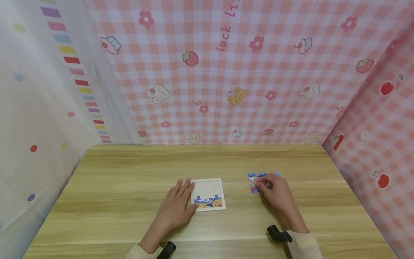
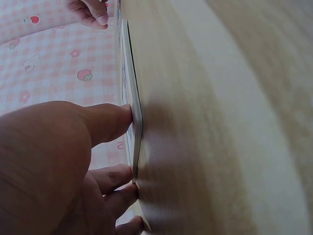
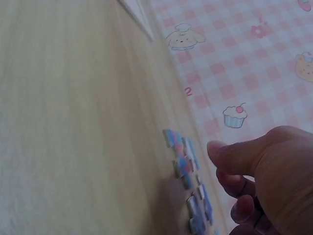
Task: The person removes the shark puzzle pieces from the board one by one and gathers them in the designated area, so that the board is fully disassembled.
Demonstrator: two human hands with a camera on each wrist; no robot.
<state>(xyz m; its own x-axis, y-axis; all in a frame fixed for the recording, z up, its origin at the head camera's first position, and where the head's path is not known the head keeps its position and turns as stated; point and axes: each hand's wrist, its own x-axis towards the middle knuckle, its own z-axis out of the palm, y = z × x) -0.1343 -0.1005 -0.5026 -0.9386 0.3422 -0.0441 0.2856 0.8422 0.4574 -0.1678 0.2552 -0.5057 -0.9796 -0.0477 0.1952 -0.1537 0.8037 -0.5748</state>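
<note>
Left grip (image 1: 176, 208) flat, touching puzzle tray (image 1: 208, 194) | right grip (image 1: 276, 192) curled over loose pieces (image 1: 253, 178)

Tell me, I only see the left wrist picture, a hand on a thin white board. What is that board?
Observer: A puzzle tray; the head view shows only its bottom row filled with pieces.
Operator: What is the other hand doing?
Observer: The right hand rests at a small pile of loose puzzle pieces, fingers curled over them. Whether it pinches one, I cannot tell.
Operator: Where is the pile?
Observer: On the wooden table, to the right of the tray and apart from it. The left hand lies flat on the tray's left edge.
</note>
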